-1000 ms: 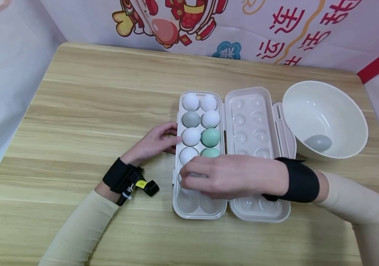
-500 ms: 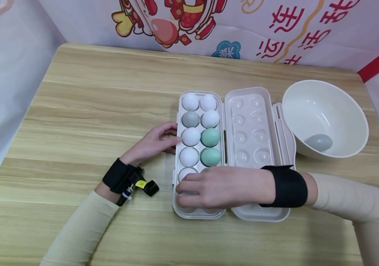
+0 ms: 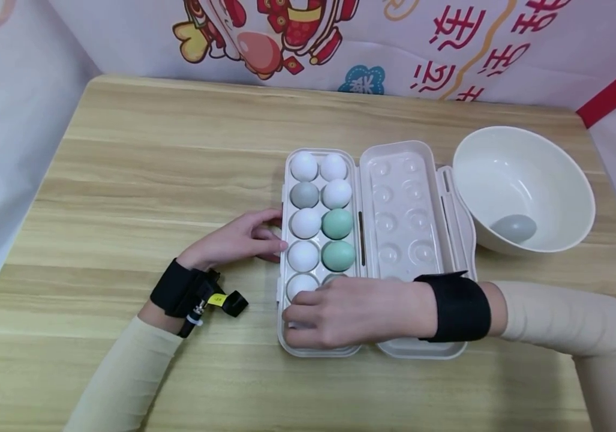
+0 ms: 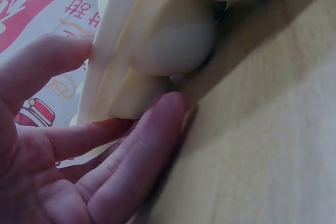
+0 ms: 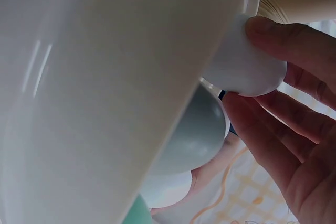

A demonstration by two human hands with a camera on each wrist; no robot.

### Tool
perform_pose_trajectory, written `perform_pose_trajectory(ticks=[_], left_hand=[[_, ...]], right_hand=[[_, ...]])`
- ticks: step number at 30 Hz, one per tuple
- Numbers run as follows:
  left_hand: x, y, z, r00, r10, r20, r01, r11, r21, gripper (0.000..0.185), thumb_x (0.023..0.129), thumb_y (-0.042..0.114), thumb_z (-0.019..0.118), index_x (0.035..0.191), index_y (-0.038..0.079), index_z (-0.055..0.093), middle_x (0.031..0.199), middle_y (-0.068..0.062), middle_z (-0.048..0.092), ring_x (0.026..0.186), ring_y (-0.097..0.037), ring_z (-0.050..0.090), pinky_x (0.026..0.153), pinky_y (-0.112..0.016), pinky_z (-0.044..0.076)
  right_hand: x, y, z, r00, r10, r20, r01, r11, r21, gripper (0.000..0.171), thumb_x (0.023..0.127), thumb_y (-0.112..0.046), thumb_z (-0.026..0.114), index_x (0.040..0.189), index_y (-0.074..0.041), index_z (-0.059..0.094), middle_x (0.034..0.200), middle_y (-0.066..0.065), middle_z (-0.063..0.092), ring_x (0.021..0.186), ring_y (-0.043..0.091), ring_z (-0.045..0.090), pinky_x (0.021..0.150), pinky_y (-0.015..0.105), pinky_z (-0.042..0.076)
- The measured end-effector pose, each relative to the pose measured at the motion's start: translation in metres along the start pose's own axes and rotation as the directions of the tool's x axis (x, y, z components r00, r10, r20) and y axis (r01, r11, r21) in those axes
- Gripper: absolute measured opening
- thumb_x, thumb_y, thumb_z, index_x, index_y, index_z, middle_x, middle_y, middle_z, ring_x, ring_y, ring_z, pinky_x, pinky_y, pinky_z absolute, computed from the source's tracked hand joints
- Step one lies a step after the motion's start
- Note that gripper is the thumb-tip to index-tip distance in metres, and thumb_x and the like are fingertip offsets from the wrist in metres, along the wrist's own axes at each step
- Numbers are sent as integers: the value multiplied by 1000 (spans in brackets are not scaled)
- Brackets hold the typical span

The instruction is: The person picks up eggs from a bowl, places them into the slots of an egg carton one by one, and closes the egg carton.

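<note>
An open cream egg carton has its tray (image 3: 286, 180) on the left and its lid (image 3: 402, 210) flat on the right. The tray holds white eggs (image 3: 306, 222), two green eggs (image 3: 337, 223) and a grey egg (image 3: 305, 195). My right hand (image 3: 294, 326) lies low over the tray's near-left cup and grips a white egg (image 5: 236, 72), which it mostly hides in the head view. Just behind it sits another grey egg (image 5: 194, 135). My left hand (image 3: 264, 240) rests against the tray's left wall (image 4: 121, 35), thumb at the rim and fingers along the base.
A large cream bowl (image 3: 518, 129) stands right of the lid with one grey egg (image 3: 513, 228) inside. The wooden table (image 3: 151, 150) spreads to the left and back. Printed sheets wall in the back and sides.
My right hand slid with the white egg toward the tray's near end and sank lower, uncovering a white egg in the row behind. The left hand stayed at the tray's side.
</note>
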State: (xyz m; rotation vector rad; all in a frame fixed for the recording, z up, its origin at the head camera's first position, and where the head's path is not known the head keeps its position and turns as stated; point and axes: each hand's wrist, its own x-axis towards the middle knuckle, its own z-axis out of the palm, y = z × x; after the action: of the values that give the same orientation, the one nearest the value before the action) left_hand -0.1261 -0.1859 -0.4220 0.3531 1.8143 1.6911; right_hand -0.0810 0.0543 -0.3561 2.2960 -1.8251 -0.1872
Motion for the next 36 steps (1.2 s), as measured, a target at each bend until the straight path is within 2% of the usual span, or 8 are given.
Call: perform_pose_trajectory(ticks=[5,11,16,23,30,36], left_hand=[[-4,3,4,999,-34,9,34,999,-13,56,92,3,64,141,-2,36,115,-23,54,92,-31,64,80,-46,57],[-10,7,11,996,-86,36,89,992,-87,70,92,0,63,149,5,23,110,-25,53,89,-33,64,78,-50,57],[-11,8,15,996,-87,32,90,987,-133,70,92,-3,60,150,6,22,116,-26,51,90,-35,64,78,-50,57],[-11,11,21,996,-82,17,84,983,-165,69,92,-5,60,150,4,23,132,-26,40,90,-37,64,78,-47,57],[-10,9,21,997,-71,39,77,977,-197,68,93,-7,57,149,3,20,137,-26,42,94,-36,64,77,-46,57],[-11,8,20,996,-69,54,80,970,-228,70,92,-7,57,150,3,19,139,-27,41,96,-38,63,78,-47,57]], right_hand=[[2,-2,4,1000,-6,-9,5,1000,-19,15,95,-25,48,106,-22,58,101,-8,55,89,8,56,50,21,48],[5,-6,7,999,0,-35,-1,1000,-24,14,96,-27,47,102,-23,58,97,-8,55,86,8,56,50,20,49],[4,-7,8,999,12,-38,-13,1000,-24,14,95,-27,47,102,-23,59,96,-8,55,85,9,56,48,21,48],[5,-9,7,1000,8,0,-8,999,-41,14,96,-26,47,103,-22,58,98,-7,54,86,8,55,50,20,49],[1,-9,3,1000,21,4,-20,996,-82,13,95,-27,46,103,-22,56,94,-7,53,84,7,54,48,20,46],[-6,-5,-2,997,40,60,-36,997,-68,15,94,-25,50,106,-18,55,96,-5,51,85,9,53,54,20,48]])
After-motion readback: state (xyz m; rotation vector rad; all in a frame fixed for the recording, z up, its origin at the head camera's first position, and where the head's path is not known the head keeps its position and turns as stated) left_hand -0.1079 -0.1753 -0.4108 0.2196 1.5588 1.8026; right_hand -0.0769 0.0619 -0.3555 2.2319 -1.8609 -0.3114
